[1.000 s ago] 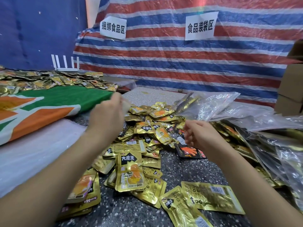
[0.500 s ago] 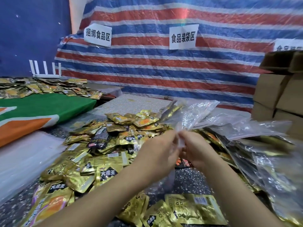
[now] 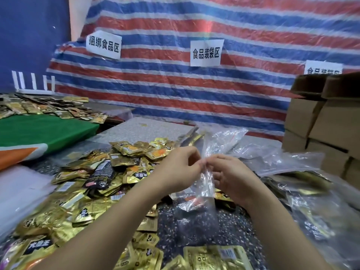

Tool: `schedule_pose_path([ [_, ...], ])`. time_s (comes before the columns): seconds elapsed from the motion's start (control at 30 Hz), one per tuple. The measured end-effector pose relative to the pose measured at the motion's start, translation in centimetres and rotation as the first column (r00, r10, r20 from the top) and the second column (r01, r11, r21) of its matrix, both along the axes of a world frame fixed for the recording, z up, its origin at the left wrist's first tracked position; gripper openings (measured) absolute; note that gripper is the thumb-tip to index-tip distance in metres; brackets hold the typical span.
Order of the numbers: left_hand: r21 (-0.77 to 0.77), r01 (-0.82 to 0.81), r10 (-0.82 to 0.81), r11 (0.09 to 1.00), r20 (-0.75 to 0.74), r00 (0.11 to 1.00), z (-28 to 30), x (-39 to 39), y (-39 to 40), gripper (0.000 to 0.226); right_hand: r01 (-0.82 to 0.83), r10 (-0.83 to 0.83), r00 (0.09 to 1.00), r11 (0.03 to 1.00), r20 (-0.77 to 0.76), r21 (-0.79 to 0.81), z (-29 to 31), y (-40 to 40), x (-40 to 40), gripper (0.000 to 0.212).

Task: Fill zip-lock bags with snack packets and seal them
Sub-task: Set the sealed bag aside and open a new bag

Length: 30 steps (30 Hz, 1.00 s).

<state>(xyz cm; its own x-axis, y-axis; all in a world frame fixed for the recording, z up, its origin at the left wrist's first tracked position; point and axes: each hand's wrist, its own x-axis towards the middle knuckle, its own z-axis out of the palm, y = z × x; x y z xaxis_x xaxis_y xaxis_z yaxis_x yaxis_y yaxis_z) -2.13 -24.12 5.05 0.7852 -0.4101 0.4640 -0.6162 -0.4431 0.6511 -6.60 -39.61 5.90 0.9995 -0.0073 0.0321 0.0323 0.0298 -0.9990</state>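
Step in hand: opening an empty zip-lock bag (image 3: pixel 204 184). Left hand (image 3: pixel 181 168) and right hand (image 3: pixel 231 176) each pinch its top edge, fingertips nearly touching, bag hanging above the worktop (image 3: pixel 229 227). Nothing inside it that I can see. Next, likely: part the mouth, then reach left to the snack packets (image 3: pixel 109 172) heaped there. Worktop dark, speckled. Filled bags (image 3: pixel 303 184) lie right; cardboard boxes (image 3: pixel 327 125) beyond. Striped tarp (image 3: pixel 194 90) with paper signs (image 3: pixel 206 53) behind.

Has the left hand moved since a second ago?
Yes. The left hand moved right across the gold snack packet pile to meet the right hand.
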Motion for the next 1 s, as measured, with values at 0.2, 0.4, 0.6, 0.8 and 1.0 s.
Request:
schedule_pose_path([
  [0.2,0.050,0.065,-0.066,0.997,0.018,0.998,0.1,0.5,0.9,0.016,-0.026,0.027,0.999,0.999,0.042,-0.023,0.3,-0.2,-0.1,0.010],
  [0.4,0.025,0.083,-0.085,0.996,0.134,0.987,0.1,0.1,1.0,0.024,0.174,-0.147,0.965,0.978,0.217,-0.113,0.0,0.7,0.1,0.013],
  [0.6,0.065,0.169,-0.173,0.983,0.068,0.982,0.7,0.4,2.0,0.028,-0.125,0.124,0.992,0.990,0.020,0.060,0.7,0.8,-1.0,0.024],
  [0.8,0.130,0.190,-0.195,0.973,0.030,0.980,0.8,0.2,2.1,0.035,-0.152,0.154,0.988,0.986,0.030,-0.062,0.5,0.2,-1.1,0.031],
  [1.0,0.148,0.265,-0.256,0.953,-0.081,0.963,1.2,-0.4,2.2,0.038,-0.231,0.236,0.972,0.962,0.017,-0.148,0.9,0.0,-2.0,0.011],
])
